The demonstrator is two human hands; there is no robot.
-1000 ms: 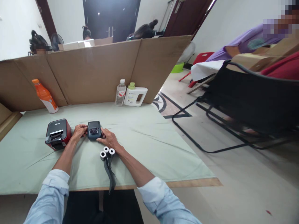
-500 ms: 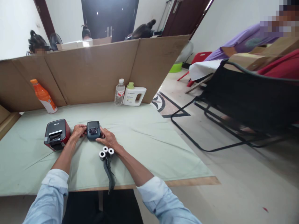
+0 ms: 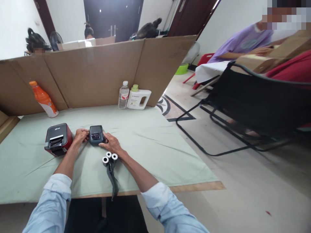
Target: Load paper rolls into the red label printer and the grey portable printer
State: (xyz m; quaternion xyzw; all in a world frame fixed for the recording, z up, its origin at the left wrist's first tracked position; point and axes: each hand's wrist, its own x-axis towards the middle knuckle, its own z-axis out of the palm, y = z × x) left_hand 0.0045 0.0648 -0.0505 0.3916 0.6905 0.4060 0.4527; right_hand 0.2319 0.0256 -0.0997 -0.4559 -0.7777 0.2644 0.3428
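Note:
A small dark grey printer [image 3: 96,134] rests on the green-covered table [image 3: 150,145]. My left hand [image 3: 80,135] grips its left side and my right hand [image 3: 110,143] grips its right side. Just left of it stands a larger red and black printer [image 3: 58,139]. Three small white paper rolls [image 3: 109,158] lie in front of my right wrist, beside a dark strap [image 3: 112,179] that hangs over the table's front edge.
A cardboard screen [image 3: 97,71] walls the table's back. Against it stand an orange bottle [image 3: 43,98], a clear water bottle [image 3: 123,95] and a white jug [image 3: 139,98]. A black folding chair [image 3: 247,106] stands on the right. Other people sit behind the screen and at far right.
Both hands keep their hold on the small printer. The view has shifted slightly; nothing on the table has moved.

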